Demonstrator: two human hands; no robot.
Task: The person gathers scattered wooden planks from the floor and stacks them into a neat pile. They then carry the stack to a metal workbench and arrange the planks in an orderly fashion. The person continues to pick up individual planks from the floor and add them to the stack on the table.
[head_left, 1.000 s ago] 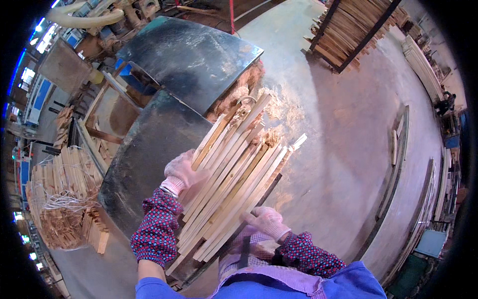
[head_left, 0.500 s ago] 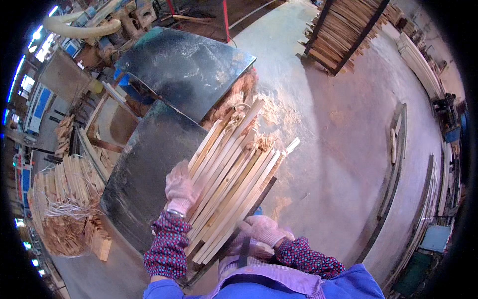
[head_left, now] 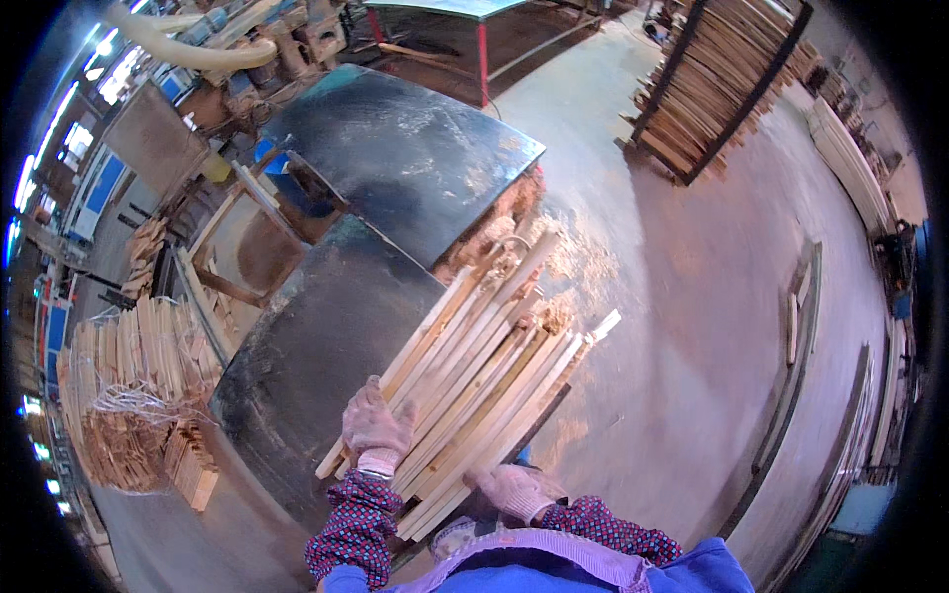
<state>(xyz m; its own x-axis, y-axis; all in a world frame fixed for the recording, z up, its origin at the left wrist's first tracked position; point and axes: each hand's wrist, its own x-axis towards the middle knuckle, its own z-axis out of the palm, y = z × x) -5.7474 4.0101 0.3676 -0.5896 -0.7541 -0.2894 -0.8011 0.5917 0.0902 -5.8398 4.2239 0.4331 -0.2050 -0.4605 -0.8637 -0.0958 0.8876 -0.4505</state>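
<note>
A slanting pile of pale wooden strips lies in front of me, its near ends toward my body. My left hand, in a pinkish knit glove, is closed over strips at the pile's left side, thumb apart toward the right. The near ends of a few strips stick out to the left below this hand. Gloved too, my right hand is at the lower right edge of the pile, fingers stretched toward the strips' side. Its fingertips are slightly blurred. A dark bar runs along the pile's right side.
Dark metal tabletops adjoin the pile on the left. Bundled wood pieces stand at the far left. Shavings lie on the floor beyond the pile. A rack of stacked wood stands at the back right; long bars lie on the right.
The view has shifted, so the scene sits lower and farther right. Strips under my left hand now stick out at the left near end. My right hand stays beside the pile.
</note>
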